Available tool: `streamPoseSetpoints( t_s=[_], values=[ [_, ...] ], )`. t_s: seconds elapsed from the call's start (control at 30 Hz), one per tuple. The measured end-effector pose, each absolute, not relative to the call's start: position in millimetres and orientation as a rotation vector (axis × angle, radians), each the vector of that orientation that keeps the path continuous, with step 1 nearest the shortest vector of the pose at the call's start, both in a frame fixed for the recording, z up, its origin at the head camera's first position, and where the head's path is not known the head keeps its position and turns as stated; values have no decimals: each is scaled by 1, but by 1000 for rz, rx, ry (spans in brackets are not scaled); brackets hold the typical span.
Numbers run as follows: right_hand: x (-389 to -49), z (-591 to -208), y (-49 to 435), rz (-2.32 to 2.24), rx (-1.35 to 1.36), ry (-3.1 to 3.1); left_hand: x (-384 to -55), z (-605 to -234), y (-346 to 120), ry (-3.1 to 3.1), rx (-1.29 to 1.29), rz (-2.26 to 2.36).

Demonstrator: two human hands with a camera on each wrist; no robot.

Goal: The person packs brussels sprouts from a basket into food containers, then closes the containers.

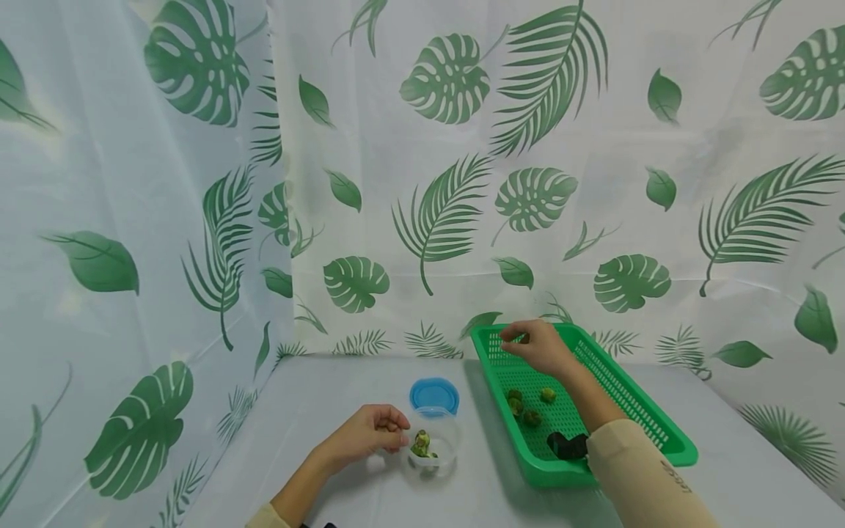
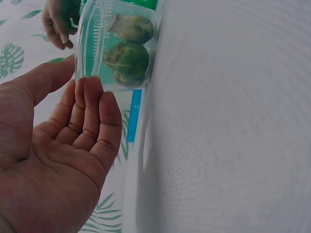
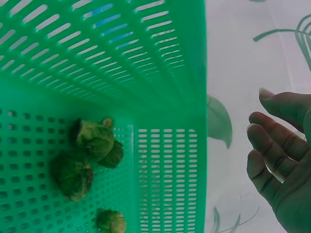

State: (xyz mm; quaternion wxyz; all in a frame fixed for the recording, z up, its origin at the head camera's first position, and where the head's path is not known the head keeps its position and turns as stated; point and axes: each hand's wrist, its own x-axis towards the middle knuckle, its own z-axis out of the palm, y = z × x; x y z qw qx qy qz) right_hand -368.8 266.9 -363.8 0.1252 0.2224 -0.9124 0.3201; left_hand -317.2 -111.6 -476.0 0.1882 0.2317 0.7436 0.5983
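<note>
A small clear plastic tub [image 1: 446,440] holds a couple of Brussels sprouts [image 2: 127,60], green with brownish patches. My left hand [image 1: 370,436] is at the tub's left side, fingers loosely bent; in the left wrist view its fingertips [image 2: 92,90] meet or nearly meet the rim. Over the far end of a green perforated basket [image 1: 538,469], my right hand [image 1: 538,345] hangs with relaxed fingers and nothing visible in them. Several more Brussels sprouts [image 3: 72,174] lie on the basket's floor, below that hand.
A blue lid [image 1: 433,396] lies on the white table [image 1: 317,396] just behind the tub. A black device [image 1: 566,445] beside the right sleeve hides part of the basket's near end. Leaf-patterned sheeting [image 1: 370,235] stands behind and at the left.
</note>
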Motion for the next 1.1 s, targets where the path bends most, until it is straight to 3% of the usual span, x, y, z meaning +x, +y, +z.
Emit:
streamPoseSetpoints(
  t_s=[1.1],
  values=[
    [-384, -396, 282, 938, 655, -2883, -316, -479, -110, 2095, 682, 1681]
  ],
)
